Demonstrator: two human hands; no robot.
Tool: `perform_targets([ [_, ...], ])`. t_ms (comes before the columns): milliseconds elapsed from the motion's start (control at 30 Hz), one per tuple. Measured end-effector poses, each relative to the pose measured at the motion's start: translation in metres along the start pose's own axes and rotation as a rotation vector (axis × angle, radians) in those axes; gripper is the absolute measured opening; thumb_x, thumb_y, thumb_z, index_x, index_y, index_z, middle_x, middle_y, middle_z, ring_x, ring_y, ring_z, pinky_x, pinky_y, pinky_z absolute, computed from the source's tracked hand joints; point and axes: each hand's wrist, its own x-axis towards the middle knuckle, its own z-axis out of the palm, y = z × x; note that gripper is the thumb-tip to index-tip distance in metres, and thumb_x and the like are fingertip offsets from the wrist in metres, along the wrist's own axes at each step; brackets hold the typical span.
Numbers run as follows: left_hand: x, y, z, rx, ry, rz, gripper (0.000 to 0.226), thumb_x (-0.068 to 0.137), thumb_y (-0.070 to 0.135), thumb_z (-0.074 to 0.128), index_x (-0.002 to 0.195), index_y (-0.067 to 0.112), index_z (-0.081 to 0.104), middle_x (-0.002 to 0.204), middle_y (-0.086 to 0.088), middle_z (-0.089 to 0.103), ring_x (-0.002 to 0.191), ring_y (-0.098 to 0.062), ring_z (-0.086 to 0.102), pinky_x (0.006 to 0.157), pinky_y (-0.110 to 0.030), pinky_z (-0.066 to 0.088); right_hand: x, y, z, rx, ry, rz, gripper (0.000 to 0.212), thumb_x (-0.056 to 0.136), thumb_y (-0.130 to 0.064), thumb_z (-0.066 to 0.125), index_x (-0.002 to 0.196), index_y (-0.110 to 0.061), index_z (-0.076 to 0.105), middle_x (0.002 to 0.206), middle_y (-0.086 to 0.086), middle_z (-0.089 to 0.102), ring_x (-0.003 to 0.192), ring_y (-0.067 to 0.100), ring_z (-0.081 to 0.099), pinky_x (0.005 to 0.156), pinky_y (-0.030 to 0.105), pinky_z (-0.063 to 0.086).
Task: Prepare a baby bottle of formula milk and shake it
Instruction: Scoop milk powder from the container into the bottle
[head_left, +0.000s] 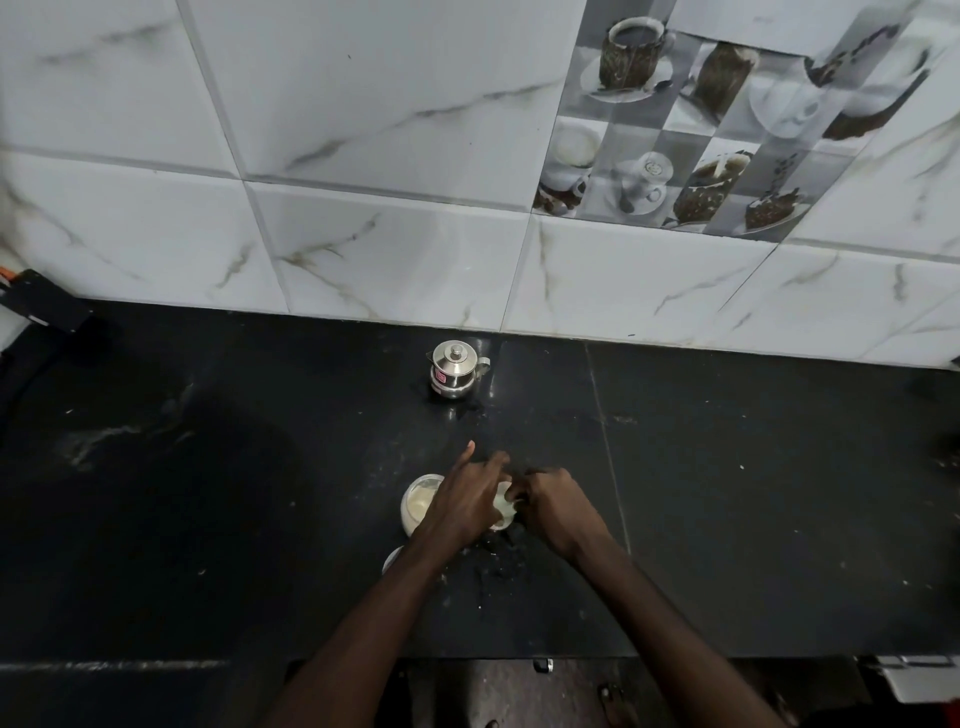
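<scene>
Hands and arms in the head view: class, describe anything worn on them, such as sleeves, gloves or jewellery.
The left hand and right hand are bare, without gloves. Both forearms are uncovered down to the frame's edge: no sleeve, watch or bracelet shows. Rings cannot be made out.

Here's the counter (208, 519) running along the wall (363, 156), and right back against that wall, about the middle, stands the pot (454, 370), well behind everything else. Up front the jar (418, 503) sits on the counter with the bottle (505, 512) just to its right, the left hand (467, 499) lying over the two of them and the right hand (558, 506) gripping the bottle from its right side. A lid (392, 558) lies nearer than the jar, half under the left forearm, a box (41, 306) sits far left by the wall, and the floor (493, 691) lies below the counter's front edge.
</scene>
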Motion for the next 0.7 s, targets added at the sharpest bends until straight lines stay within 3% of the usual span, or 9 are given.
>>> perform_targets([
  [167,-0.001,0.001,-0.001,0.007,-0.007,-0.004,0.084,0.069,0.018,0.087,0.140,0.014,0.041,0.127,0.003,0.072,0.126,-0.014,0.061,0.126,-0.029,0.000,-0.007,0.002,-0.002,0.058,0.060,-0.021,0.020,0.075,-0.013,0.065,0.086,-0.023,0.079,0.083,-0.005,0.067,0.072,0.014,0.066,0.062,0.026,0.049],
  [333,-0.002,0.002,-0.003,0.012,0.003,0.005,0.083,0.072,0.018,0.084,0.142,0.014,0.041,0.124,0.006,0.073,0.122,-0.015,0.063,0.126,-0.030,0.001,-0.019,0.002,-0.014,0.178,0.219,0.014,0.025,0.074,-0.004,0.070,0.079,-0.026,0.081,0.062,-0.029,0.053,0.065,-0.008,0.059,0.060,0.004,0.036],
  [433,-0.001,0.003,-0.003,0.011,0.014,0.001,0.084,0.070,0.017,0.084,0.142,0.015,0.041,0.125,0.005,0.073,0.121,-0.014,0.064,0.125,-0.029,0.001,-0.024,0.007,-0.011,0.325,0.242,0.159,0.026,0.078,-0.003,0.073,0.083,-0.026,0.083,0.066,-0.030,0.064,0.072,-0.014,0.064,0.064,0.001,0.041],
  [500,-0.001,0.002,-0.004,-0.004,0.006,0.005,0.086,0.070,0.018,0.085,0.144,0.015,0.041,0.126,0.004,0.072,0.122,-0.014,0.064,0.125,-0.028,0.000,-0.025,0.014,-0.007,0.490,0.233,0.316,0.019,0.082,-0.008,0.077,0.085,-0.026,0.084,0.073,-0.023,0.073,0.074,-0.010,0.069,0.071,0.009,0.051],
  [600,-0.002,0.004,-0.004,-0.002,0.015,0.011,0.090,0.071,0.016,0.085,0.148,0.015,0.038,0.126,0.004,0.072,0.121,-0.013,0.064,0.124,-0.027,-0.001,-0.030,0.024,0.002,0.710,0.207,0.439,0.013,0.084,-0.011,0.078,0.087,-0.022,0.083,0.080,-0.008,0.079,0.079,0.011,0.076,0.081,0.035,0.063],
  [700,-0.003,0.006,-0.005,0.003,0.018,0.019,0.095,0.070,0.017,0.085,0.151,0.017,0.035,0.126,0.004,0.071,0.120,-0.013,0.064,0.123,-0.025,-0.003,-0.034,0.028,0.009,0.883,0.203,0.489,0.011,0.086,-0.007,0.077,0.089,-0.016,0.083,0.082,0.003,0.080,0.084,0.026,0.077,0.083,0.042,0.064],
])
